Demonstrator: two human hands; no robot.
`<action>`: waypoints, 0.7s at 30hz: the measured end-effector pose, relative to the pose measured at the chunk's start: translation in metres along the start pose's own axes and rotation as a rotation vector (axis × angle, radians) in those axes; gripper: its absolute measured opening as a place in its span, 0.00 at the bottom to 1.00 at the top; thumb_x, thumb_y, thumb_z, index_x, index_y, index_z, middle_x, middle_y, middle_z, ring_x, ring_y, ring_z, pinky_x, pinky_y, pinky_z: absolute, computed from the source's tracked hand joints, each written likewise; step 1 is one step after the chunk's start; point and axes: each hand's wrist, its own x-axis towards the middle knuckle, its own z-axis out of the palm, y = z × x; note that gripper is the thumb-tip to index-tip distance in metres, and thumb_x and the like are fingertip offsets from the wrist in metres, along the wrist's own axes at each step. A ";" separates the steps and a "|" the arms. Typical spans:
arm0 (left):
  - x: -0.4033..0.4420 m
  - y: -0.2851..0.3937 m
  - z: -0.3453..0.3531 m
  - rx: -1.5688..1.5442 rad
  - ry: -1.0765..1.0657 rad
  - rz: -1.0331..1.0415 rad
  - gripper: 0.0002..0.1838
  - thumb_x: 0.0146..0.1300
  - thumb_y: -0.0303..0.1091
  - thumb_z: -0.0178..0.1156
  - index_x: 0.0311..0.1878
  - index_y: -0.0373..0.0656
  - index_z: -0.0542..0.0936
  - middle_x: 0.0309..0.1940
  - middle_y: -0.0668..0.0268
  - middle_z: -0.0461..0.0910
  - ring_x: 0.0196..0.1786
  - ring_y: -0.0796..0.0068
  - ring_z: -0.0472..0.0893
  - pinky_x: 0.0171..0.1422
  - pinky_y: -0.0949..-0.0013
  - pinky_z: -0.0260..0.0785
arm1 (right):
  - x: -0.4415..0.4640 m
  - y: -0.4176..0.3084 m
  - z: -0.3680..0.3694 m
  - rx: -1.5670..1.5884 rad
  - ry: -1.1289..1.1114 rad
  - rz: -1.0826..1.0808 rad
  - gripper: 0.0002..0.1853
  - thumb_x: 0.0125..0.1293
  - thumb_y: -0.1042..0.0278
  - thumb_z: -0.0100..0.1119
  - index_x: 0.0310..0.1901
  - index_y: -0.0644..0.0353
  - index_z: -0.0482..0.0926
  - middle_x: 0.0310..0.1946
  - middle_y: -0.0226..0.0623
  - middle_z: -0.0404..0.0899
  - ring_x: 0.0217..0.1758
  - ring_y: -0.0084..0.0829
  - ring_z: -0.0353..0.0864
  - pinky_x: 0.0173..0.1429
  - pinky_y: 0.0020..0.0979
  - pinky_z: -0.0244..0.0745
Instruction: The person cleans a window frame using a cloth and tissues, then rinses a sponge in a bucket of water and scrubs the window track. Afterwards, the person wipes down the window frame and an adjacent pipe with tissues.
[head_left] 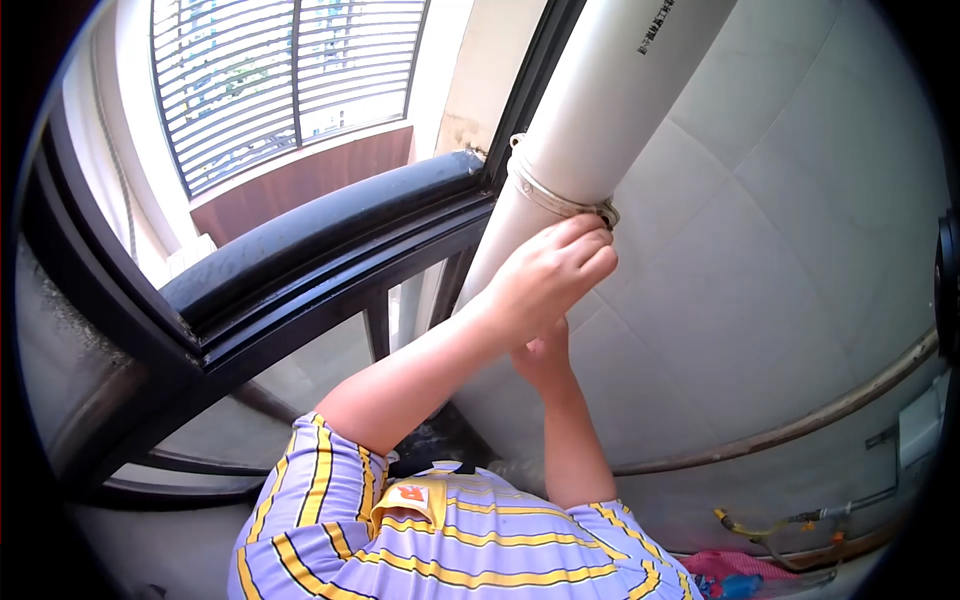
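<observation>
A thick white pipe [620, 100] runs diagonally down from the top. A metal clamp ring [548, 196] goes around it, with a screw end at its right side. My left hand [560, 265] reaches up to that end, its fingers bent and pressed together at the clamp; anything between the fingertips is hidden. Below and partly behind it is my right hand [545, 350], near the lower part of the pipe. Its fingers are mostly covered by my left hand and wrist.
Left of the pipe is a dark window frame [330, 235], with a barred window [290, 80] beyond. A tiled wall [740, 260] stands to the right. At the lower right are a yellow hose fitting [735, 522] and a pink mesh item [735, 566].
</observation>
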 end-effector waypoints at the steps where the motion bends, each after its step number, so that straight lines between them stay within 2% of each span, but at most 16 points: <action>1: -0.004 0.003 0.009 -0.031 -0.108 -0.018 0.11 0.57 0.25 0.62 0.43 0.39 0.76 0.54 0.60 0.81 0.67 0.55 0.78 0.70 0.59 0.74 | -0.008 0.005 -0.007 -0.072 -0.047 0.001 0.22 0.64 0.64 0.68 0.58 0.62 0.82 0.59 0.52 0.82 0.68 0.56 0.78 0.69 0.47 0.73; 2: -0.009 0.008 0.016 -0.077 -0.113 -0.062 0.12 0.57 0.24 0.61 0.45 0.39 0.76 0.56 0.59 0.81 0.68 0.53 0.77 0.71 0.58 0.74 | -0.014 0.007 -0.014 -0.127 -0.008 -0.084 0.20 0.66 0.64 0.66 0.57 0.63 0.82 0.59 0.52 0.83 0.67 0.53 0.80 0.68 0.46 0.74; 4: -0.011 0.017 0.010 -0.135 0.009 -0.058 0.13 0.56 0.21 0.62 0.46 0.39 0.78 0.58 0.59 0.82 0.68 0.52 0.78 0.71 0.55 0.74 | -0.016 0.001 -0.025 -0.231 0.088 -0.247 0.17 0.71 0.65 0.61 0.55 0.67 0.82 0.58 0.51 0.84 0.65 0.48 0.83 0.65 0.45 0.75; 5: -0.013 0.021 0.004 -0.179 0.066 -0.098 0.14 0.57 0.19 0.63 0.47 0.40 0.78 0.57 0.59 0.83 0.68 0.51 0.78 0.71 0.54 0.74 | -0.021 -0.002 -0.038 -0.157 0.036 -0.216 0.18 0.71 0.69 0.60 0.61 0.64 0.79 0.63 0.49 0.80 0.69 0.45 0.79 0.69 0.42 0.74; 7: -0.020 0.032 -0.004 -0.273 0.157 -0.228 0.16 0.57 0.15 0.62 0.47 0.41 0.80 0.56 0.61 0.85 0.67 0.49 0.80 0.71 0.51 0.73 | -0.030 0.008 -0.049 0.001 0.168 -0.153 0.23 0.67 0.76 0.61 0.64 0.58 0.75 0.65 0.50 0.76 0.66 0.44 0.77 0.69 0.44 0.74; 8: -0.022 0.039 -0.012 -0.295 0.149 -0.281 0.17 0.58 0.12 0.62 0.49 0.41 0.79 0.56 0.59 0.85 0.65 0.51 0.81 0.68 0.57 0.75 | -0.034 0.011 -0.051 0.083 0.231 -0.120 0.26 0.65 0.79 0.61 0.66 0.56 0.74 0.66 0.50 0.74 0.64 0.44 0.76 0.70 0.45 0.73; 9: -0.027 0.045 -0.013 -0.373 0.153 -0.373 0.18 0.59 0.12 0.61 0.50 0.40 0.79 0.56 0.59 0.85 0.64 0.54 0.82 0.67 0.60 0.75 | -0.027 0.000 -0.048 0.182 0.291 -0.107 0.34 0.66 0.77 0.67 0.73 0.49 0.68 0.73 0.51 0.68 0.72 0.46 0.72 0.73 0.48 0.72; 12: -0.029 0.069 -0.030 -0.729 0.095 -0.765 0.19 0.64 0.11 0.58 0.56 0.39 0.76 0.55 0.60 0.85 0.63 0.65 0.84 0.62 0.68 0.76 | -0.009 -0.032 -0.049 -0.148 0.342 -0.327 0.35 0.61 0.76 0.75 0.71 0.49 0.74 0.76 0.51 0.65 0.78 0.48 0.68 0.77 0.48 0.70; 13: -0.036 0.067 -0.027 -0.730 0.078 -0.746 0.24 0.66 0.13 0.58 0.64 0.40 0.71 0.59 0.61 0.83 0.64 0.69 0.83 0.63 0.68 0.76 | -0.006 -0.042 -0.050 -0.222 0.290 -0.341 0.34 0.60 0.76 0.76 0.68 0.50 0.77 0.75 0.50 0.68 0.77 0.48 0.69 0.76 0.48 0.71; 15: -0.039 0.070 -0.026 -0.770 0.119 -0.785 0.28 0.66 0.15 0.60 0.68 0.42 0.67 0.63 0.59 0.80 0.66 0.68 0.82 0.64 0.67 0.75 | -0.001 -0.056 -0.051 -0.373 0.179 -0.369 0.31 0.56 0.77 0.78 0.64 0.50 0.82 0.72 0.47 0.72 0.76 0.49 0.72 0.75 0.46 0.74; 16: -0.040 0.071 -0.026 -0.789 0.144 -0.804 0.30 0.66 0.16 0.61 0.70 0.42 0.65 0.65 0.58 0.79 0.66 0.68 0.82 0.65 0.67 0.75 | 0.001 -0.055 -0.050 -0.343 0.164 -0.371 0.29 0.56 0.78 0.78 0.61 0.51 0.84 0.69 0.44 0.76 0.73 0.48 0.75 0.72 0.45 0.76; 17: -0.040 0.071 -0.033 -0.781 0.070 -0.837 0.37 0.65 0.19 0.64 0.75 0.43 0.60 0.73 0.56 0.70 0.69 0.66 0.80 0.67 0.66 0.74 | 0.003 -0.054 -0.050 -0.312 0.149 -0.374 0.27 0.55 0.79 0.77 0.58 0.52 0.86 0.66 0.42 0.79 0.70 0.47 0.78 0.70 0.44 0.78; 18: -0.041 0.071 -0.037 -0.793 0.052 -0.825 0.38 0.65 0.20 0.65 0.76 0.43 0.60 0.74 0.56 0.68 0.70 0.65 0.80 0.68 0.65 0.74 | 0.006 -0.054 -0.050 -0.279 0.134 -0.377 0.25 0.54 0.80 0.77 0.56 0.52 0.88 0.62 0.39 0.82 0.67 0.46 0.81 0.68 0.43 0.81; 19: -0.041 0.071 -0.040 -0.805 0.036 -0.811 0.39 0.65 0.21 0.66 0.77 0.42 0.59 0.75 0.56 0.66 0.71 0.64 0.79 0.70 0.65 0.73 | 0.011 -0.058 -0.051 -0.263 0.174 -0.367 0.26 0.53 0.82 0.77 0.55 0.50 0.88 0.53 0.34 0.86 0.58 0.42 0.86 0.61 0.40 0.85; 20: -0.041 0.070 -0.043 -0.817 0.019 -0.794 0.41 0.65 0.22 0.67 0.78 0.42 0.58 0.77 0.57 0.64 0.72 0.63 0.78 0.71 0.64 0.72 | 0.015 -0.056 -0.053 -0.252 0.198 -0.340 0.27 0.52 0.82 0.77 0.55 0.50 0.89 0.53 0.34 0.86 0.57 0.41 0.86 0.60 0.40 0.85; 21: -0.044 0.069 -0.043 -0.872 0.028 -0.776 0.44 0.66 0.28 0.71 0.80 0.42 0.56 0.79 0.58 0.60 0.76 0.61 0.74 0.78 0.60 0.66 | 0.017 -0.054 -0.057 -0.242 0.223 -0.310 0.27 0.52 0.83 0.77 0.55 0.50 0.89 0.52 0.34 0.86 0.57 0.40 0.86 0.59 0.39 0.85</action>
